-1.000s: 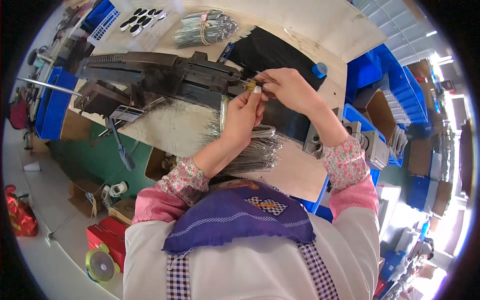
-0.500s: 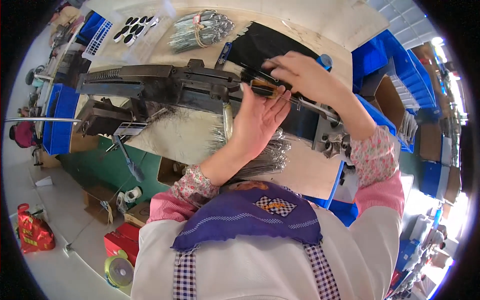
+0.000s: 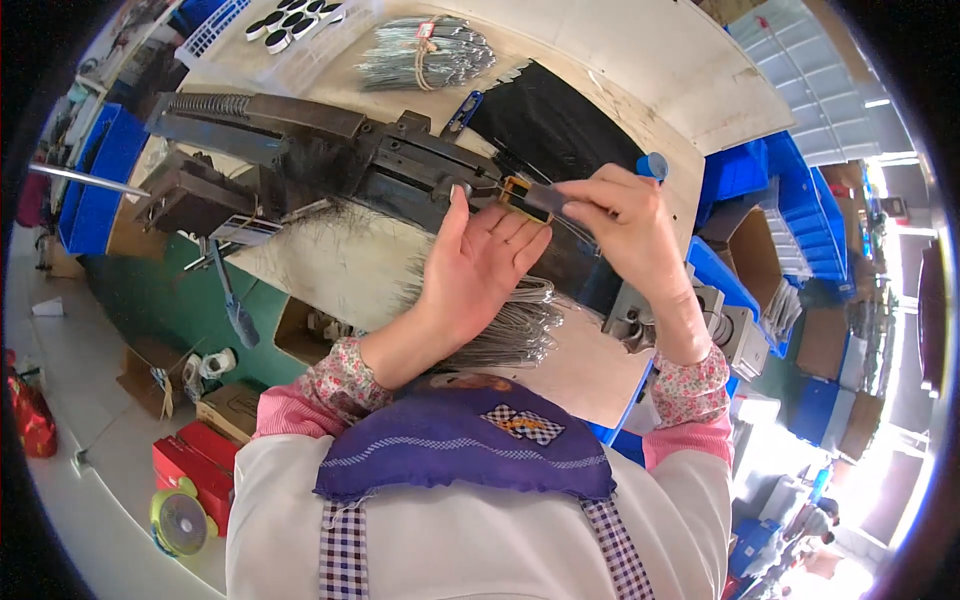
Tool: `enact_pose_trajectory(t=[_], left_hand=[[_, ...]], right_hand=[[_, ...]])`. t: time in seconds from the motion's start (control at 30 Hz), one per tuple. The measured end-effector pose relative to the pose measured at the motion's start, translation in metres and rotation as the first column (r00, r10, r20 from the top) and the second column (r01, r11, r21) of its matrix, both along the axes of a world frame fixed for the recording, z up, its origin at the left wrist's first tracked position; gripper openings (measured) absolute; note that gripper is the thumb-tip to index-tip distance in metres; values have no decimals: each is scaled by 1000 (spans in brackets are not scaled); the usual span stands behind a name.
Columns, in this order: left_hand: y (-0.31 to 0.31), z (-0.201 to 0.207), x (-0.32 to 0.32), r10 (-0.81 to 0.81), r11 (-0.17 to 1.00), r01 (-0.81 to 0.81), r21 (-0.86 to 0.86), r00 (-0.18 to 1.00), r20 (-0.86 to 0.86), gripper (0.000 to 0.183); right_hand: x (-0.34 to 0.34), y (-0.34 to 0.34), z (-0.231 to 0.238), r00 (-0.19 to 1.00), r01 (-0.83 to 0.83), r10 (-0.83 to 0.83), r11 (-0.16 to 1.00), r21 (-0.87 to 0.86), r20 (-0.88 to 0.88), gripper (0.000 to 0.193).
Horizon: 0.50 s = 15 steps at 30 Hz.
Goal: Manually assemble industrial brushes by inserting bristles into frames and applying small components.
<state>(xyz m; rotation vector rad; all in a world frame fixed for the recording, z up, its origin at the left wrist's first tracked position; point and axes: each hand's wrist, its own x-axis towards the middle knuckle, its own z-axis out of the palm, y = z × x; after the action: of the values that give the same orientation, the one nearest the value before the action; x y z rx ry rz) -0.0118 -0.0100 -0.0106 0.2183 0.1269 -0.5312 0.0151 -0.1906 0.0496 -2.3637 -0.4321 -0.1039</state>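
Note:
My left hand [image 3: 480, 265] is open, palm up with fingers stretched, just below a small yellowish frame [image 3: 515, 193] at the right end of a long dark metal machine [image 3: 410, 165]. My right hand [image 3: 625, 220] pinches a short dark bristle-like piece [image 3: 546, 198] between thumb and fingers, against the frame's right side. Its exact kind is hard to make out. Under my left wrist lies a bundle of thin looped metal wires [image 3: 515, 330], partly hidden by the hand. Beyond my hands, a black sheet [image 3: 560, 115] is spread on the bench.
A tied wire bundle [image 3: 385, 65] and a clear plastic bin [image 3: 345, 30] of black-and-white round pieces stand at the back. A blue-handled tool [image 3: 462, 115] rests beside the sheet, and a round blue object [image 3: 652, 166] is at right. Blue crates [image 3: 800, 220] stand beyond the bench's right end.
My right hand, blurred above the black sheet before, has come down and now pinches the dark piece by the frame. My left hand has drawn slightly away from the frame. The view has shifted.

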Motion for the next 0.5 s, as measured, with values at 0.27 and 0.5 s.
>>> enact_pose_trajectory(t=[0.27,0.5], left_hand=[[2,5,-1,12,998,-16,55,997,81,61],[3,9,4,-44,993,33,111,995,94,59]], right_hand=[[0,14,-5,973,-2,49,980,-200,227,14],[-3,16,-3,946,23,52,973,-229,319,14]])
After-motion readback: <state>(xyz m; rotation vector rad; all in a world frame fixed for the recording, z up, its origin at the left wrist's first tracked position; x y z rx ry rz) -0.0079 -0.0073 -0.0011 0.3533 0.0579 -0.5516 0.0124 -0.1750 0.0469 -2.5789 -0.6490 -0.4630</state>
